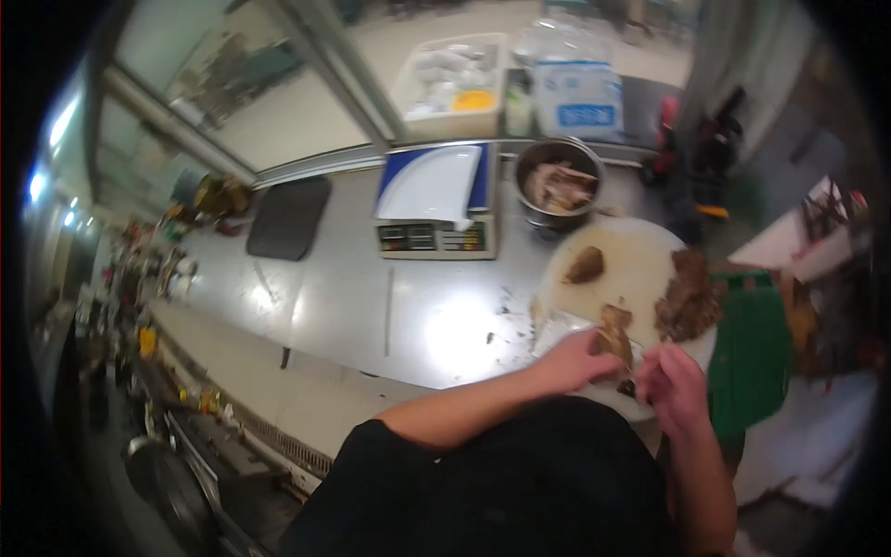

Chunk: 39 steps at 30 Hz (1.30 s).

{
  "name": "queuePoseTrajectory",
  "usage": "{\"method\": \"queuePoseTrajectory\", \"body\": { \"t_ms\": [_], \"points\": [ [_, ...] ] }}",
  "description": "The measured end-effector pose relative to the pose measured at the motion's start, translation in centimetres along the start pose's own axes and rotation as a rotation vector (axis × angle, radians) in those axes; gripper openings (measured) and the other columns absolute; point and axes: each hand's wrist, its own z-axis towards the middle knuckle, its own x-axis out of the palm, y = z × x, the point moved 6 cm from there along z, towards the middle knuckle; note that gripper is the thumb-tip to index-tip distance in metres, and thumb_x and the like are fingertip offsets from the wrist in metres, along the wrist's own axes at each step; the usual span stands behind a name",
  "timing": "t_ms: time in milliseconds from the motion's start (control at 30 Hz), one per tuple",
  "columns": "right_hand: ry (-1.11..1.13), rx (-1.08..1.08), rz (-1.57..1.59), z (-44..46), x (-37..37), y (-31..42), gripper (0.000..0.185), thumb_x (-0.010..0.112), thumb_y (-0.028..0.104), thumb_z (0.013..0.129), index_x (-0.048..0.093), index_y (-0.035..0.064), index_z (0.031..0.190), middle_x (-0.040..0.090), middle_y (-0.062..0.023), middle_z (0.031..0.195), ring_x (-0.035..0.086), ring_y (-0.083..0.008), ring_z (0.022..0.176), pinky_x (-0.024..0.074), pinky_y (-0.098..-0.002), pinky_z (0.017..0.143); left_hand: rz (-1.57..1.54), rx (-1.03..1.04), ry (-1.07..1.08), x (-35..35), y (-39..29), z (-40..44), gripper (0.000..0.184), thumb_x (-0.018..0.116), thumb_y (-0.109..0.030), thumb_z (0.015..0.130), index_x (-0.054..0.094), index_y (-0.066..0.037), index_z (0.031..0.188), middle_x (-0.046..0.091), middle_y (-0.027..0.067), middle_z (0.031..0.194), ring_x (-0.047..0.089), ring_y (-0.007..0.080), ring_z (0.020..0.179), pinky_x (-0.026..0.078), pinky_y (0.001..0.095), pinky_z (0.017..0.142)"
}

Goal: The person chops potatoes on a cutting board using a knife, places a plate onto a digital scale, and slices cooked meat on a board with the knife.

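Note:
A round white cutting board (640, 246) lies on the metal counter. On it, my left hand (578, 360) is closed on a brown piece of meat (614, 332). Close by on the right, my right hand (670, 382) has its fingers curled together; what they hold, if anything, is too small to make out. A broad knife blade (560, 332) seems to lie beside my left hand, partly hidden. Another brown piece (585, 265) rests at the board's upper left, and a pile of dark meat (687, 297) sits at its right edge.
A metal pot (560, 186) with meat stands behind the board. Left of it is a scale (436, 243) bearing a white tray. A dark mat (290, 218) lies farther left. A green bin (750, 357) is at the right; a white crate (453, 121) stands beyond the counter.

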Motion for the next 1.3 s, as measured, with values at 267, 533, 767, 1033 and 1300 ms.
{"method": "queuePoseTrajectory", "body": {
  "t_ms": [267,533,767,1033,1300],
  "points": [
    [0.070,-0.080,0.158,-0.1,-0.2,0.7,0.029,0.047,0.018,0.104,0.057,-0.0027,0.121,0.067,-0.0178,0.110,0.067,-0.0207,0.083,0.0534,-0.0300,0.071,-0.331,-0.059,-0.031,0.0,-0.8,-1.0,0.028,0.061,-0.018,0.088,0.059,0.001,0.108,0.061,0.0076,0.079,0.052,0.0101,0.055,0.035,0.0213,0.040],
    [0.058,-0.094,0.087,-0.3,-0.5,0.4,0.027,0.046,0.015,0.104,0.058,-0.0031,0.121,0.067,-0.0171,0.112,0.067,-0.0187,0.083,0.0532,-0.0291,0.071,-0.321,-0.055,0.051,0.4,-0.3,-0.8,0.030,0.062,-0.017,0.089,0.056,0.000,0.113,0.063,0.0070,0.086,0.056,0.0099,0.061,0.039,0.0212,0.042],
    [0.025,-0.105,0.072,-0.6,-0.4,0.5,0.022,0.044,0.016,0.105,0.057,-0.0002,0.110,0.067,-0.0167,0.109,0.068,-0.0183,0.082,0.0537,-0.0291,0.071,-0.321,-0.062,0.046,0.4,0.1,-0.9,0.030,0.061,-0.016,0.087,0.057,0.002,0.112,0.064,0.0093,0.088,0.059,0.0128,0.066,0.041,0.0233,0.043],
    [0.024,-0.114,0.139,-0.6,-1.1,0.3,0.021,0.045,0.022,0.106,0.054,0.0038,0.110,0.069,-0.0171,0.097,0.069,-0.0220,0.082,0.0538,-0.0299,0.070,-0.333,-0.091,0.065,0.6,0.2,-1.0,0.027,0.062,-0.015,0.089,0.055,0.000,0.110,0.063,0.0088,0.083,0.058,0.0123,0.061,0.041,0.0232,0.044],
    [-0.191,-0.159,0.014,-0.6,-4.3,-1.3,0.021,0.047,0.024,0.105,0.055,0.0052,0.108,0.070,-0.0163,0.086,0.069,-0.0215,0.081,0.0537,-0.0305,0.073,-0.323,-0.079,0.032,0.3,0.7,-1.0,0.027,0.062,-0.014,0.087,0.054,0.001,0.109,0.064,0.0113,0.082,0.059,0.0147,0.061,0.041,0.0244,0.043]
  ]
}}
